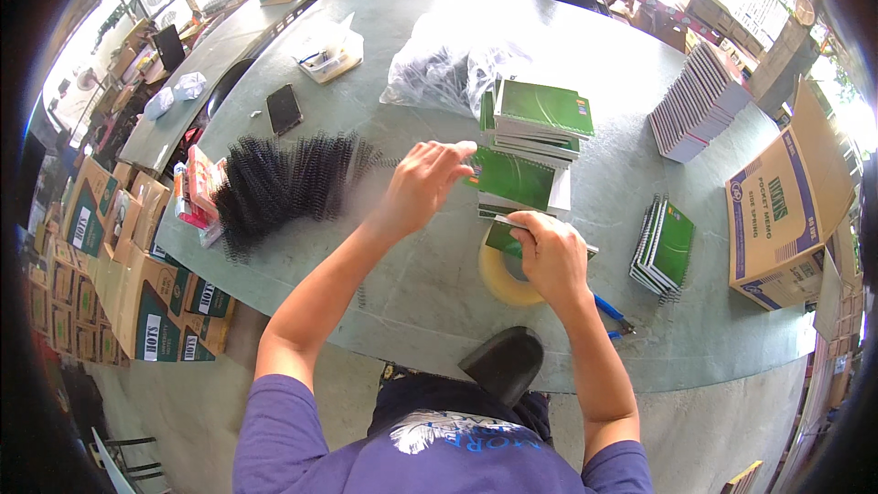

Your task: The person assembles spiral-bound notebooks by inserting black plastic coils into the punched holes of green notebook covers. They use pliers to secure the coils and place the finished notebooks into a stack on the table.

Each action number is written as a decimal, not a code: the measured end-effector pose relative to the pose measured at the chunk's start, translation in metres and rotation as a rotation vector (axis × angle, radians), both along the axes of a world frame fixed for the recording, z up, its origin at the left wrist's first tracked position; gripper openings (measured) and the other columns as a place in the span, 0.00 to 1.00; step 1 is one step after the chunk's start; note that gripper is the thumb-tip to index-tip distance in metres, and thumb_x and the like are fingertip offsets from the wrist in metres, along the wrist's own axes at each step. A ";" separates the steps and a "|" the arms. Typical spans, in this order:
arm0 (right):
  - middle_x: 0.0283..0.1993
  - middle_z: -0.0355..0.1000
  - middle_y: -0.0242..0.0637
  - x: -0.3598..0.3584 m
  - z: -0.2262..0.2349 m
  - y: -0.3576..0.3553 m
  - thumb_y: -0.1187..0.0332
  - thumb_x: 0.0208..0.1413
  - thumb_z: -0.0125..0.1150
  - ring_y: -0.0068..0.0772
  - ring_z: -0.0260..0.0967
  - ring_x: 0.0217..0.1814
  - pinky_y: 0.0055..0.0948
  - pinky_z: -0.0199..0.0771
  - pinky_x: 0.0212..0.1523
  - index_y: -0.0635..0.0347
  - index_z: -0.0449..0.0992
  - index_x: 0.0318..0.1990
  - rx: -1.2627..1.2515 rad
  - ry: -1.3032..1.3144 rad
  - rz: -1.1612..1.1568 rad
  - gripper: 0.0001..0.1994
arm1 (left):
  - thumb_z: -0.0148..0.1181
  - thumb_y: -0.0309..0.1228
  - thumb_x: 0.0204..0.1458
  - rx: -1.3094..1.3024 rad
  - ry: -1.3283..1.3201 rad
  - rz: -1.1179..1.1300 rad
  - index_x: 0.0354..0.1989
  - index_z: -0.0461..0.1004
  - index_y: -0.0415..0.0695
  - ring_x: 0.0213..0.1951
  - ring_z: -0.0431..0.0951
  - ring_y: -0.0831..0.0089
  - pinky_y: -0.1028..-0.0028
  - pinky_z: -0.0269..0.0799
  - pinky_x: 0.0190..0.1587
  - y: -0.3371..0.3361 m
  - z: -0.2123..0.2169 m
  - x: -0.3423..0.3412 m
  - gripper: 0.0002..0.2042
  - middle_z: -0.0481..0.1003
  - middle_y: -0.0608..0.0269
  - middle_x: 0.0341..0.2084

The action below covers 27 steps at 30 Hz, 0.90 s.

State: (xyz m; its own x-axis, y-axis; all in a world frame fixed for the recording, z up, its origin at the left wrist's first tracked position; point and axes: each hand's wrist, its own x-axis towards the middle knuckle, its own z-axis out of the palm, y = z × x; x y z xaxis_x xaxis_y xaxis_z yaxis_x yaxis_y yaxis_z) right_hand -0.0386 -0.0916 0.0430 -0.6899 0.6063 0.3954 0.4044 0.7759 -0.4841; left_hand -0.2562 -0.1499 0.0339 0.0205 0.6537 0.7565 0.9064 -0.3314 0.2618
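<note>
Clamps a green notebook [502, 239] in right grip [554, 252]; cannot tell about left grip [426, 187]; seems midway, with coiled notebooks [672, 247] set down, many loose coils [283, 178] left.

Two hands [551, 252] are above one counter [412, 274], which bears one phone [284, 110], one plastic tub [331, 62], one translucent bag [434, 69], one tape roll [498, 284], one blue-handled tool [607, 308] and one open carton [773, 206]; stacked notebooks [549, 105] and black coils [288, 181] overlap too closely to count.

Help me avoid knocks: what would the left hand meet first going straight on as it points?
The left hand would probably meet the stacked notebooks, though depth is unclear and it might pass above.
</note>
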 end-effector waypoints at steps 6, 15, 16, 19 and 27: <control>0.35 0.77 0.37 0.004 -0.001 0.000 0.71 0.50 0.58 0.40 0.74 0.40 0.38 0.71 0.43 0.54 0.77 0.39 -0.021 0.049 0.052 0.08 | 0.59 0.22 0.51 -0.299 -0.415 -0.071 0.37 0.74 0.38 0.28 0.76 0.66 0.71 0.71 0.30 -0.048 0.005 0.060 0.06 0.74 0.55 0.28; 0.35 0.76 0.36 0.001 0.007 -0.007 0.70 0.49 0.58 0.39 0.73 0.38 0.37 0.70 0.42 0.54 0.79 0.37 -0.051 0.021 0.094 0.08 | 0.55 0.31 0.57 -0.570 -0.777 0.102 0.33 0.75 0.37 0.22 0.72 0.73 0.73 0.69 0.27 -0.054 0.006 0.075 0.09 0.73 0.58 0.22; 0.35 0.76 0.36 0.001 0.007 -0.007 0.71 0.49 0.58 0.39 0.73 0.38 0.37 0.70 0.42 0.54 0.79 0.37 -0.052 0.028 0.109 0.08 | 0.54 0.33 0.58 -0.512 -0.759 0.094 0.33 0.75 0.37 0.21 0.71 0.76 0.73 0.68 0.26 -0.053 0.003 0.075 0.10 0.72 0.60 0.20; 0.35 0.75 0.35 0.000 0.004 -0.005 0.72 0.48 0.58 0.39 0.73 0.38 0.37 0.70 0.41 0.55 0.78 0.38 0.005 0.045 0.114 0.09 | 0.51 0.38 0.61 -0.155 -0.493 0.059 0.32 0.75 0.38 0.17 0.67 0.82 0.76 0.65 0.21 -0.040 -0.009 0.069 0.14 0.68 0.66 0.15; 0.36 0.75 0.36 0.002 0.007 -0.010 0.77 0.47 0.57 0.42 0.73 0.39 0.36 0.72 0.40 0.54 0.76 0.42 0.031 0.009 0.163 0.13 | 0.50 0.31 0.59 -0.913 -1.435 -0.184 0.36 0.73 0.41 0.17 0.70 0.78 0.76 0.66 0.20 -0.046 0.004 0.049 0.08 0.69 0.65 0.15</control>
State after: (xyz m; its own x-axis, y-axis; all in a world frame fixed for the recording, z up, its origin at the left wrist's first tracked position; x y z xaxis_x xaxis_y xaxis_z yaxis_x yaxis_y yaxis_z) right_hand -0.0371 -0.1011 0.0500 -0.7743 0.4745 0.4188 0.2680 0.8453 -0.4622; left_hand -0.2070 -0.1959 0.0374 -0.1717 0.9187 -0.3556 -0.2372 0.3118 0.9201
